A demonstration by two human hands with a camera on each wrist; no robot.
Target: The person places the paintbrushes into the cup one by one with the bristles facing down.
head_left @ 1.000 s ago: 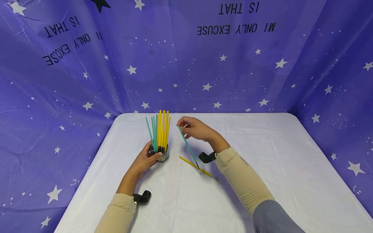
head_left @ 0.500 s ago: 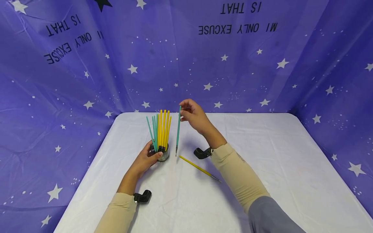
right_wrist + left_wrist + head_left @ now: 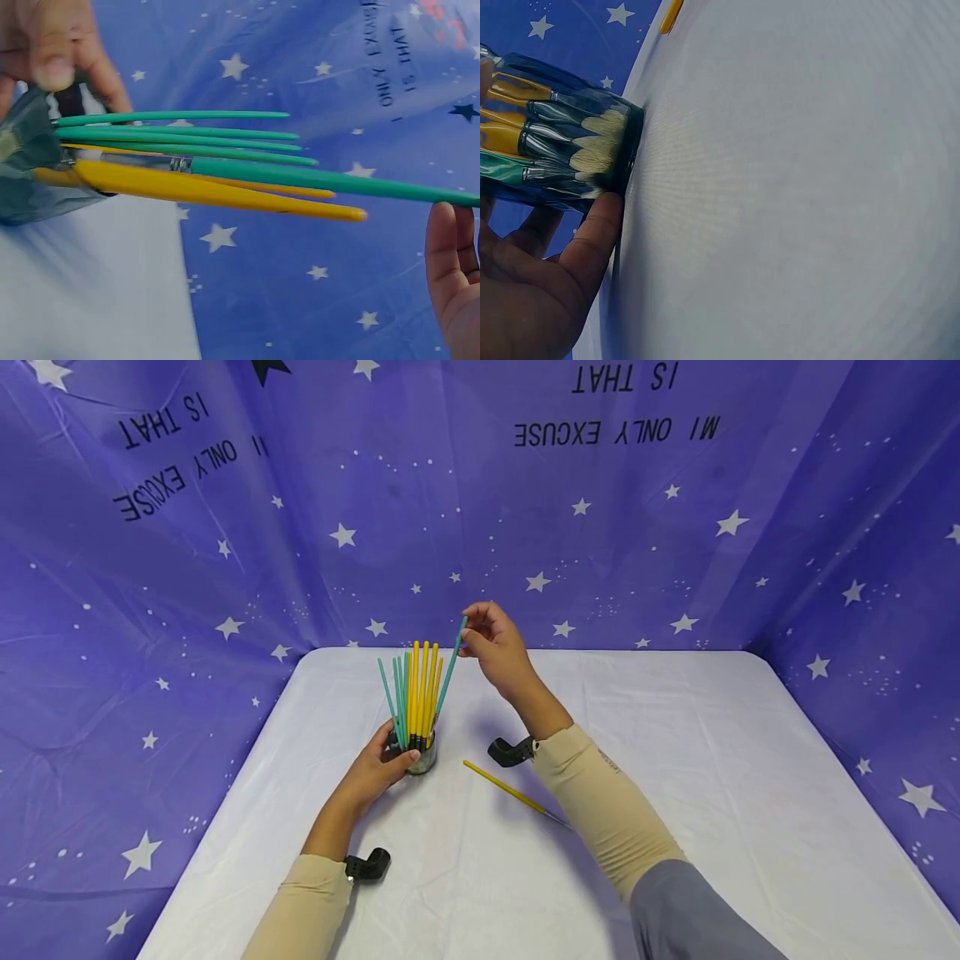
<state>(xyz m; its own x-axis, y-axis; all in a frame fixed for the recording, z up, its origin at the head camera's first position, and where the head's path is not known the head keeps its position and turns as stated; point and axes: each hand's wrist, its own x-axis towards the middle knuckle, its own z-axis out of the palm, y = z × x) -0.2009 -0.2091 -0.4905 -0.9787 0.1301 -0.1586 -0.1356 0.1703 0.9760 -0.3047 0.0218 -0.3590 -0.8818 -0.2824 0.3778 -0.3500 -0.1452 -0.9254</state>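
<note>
My left hand holds a clear glass cup on the table, thumb on its near side. In it stand several yellow paintbrushes and several teal-green paintbrushes, handles up. The left wrist view shows their pale bristles near the cup's base. Between thumb and fingers, my right hand pinches another teal-green paintbrush by the end of its handle. This brush slants down leftward, its metal ferrule at the cup's mouth in the right wrist view.
One yellow paintbrush lies on the white tablecloth, right of the cup and partly under my right forearm. Purple star-printed curtains surround the table's back and sides. Each wrist carries a black camera mount.
My right hand has risen and brought the teal-green paintbrush from over the lying yellow one leftward to the cup, its bristle end now at the mouth. The left hand stays put.
</note>
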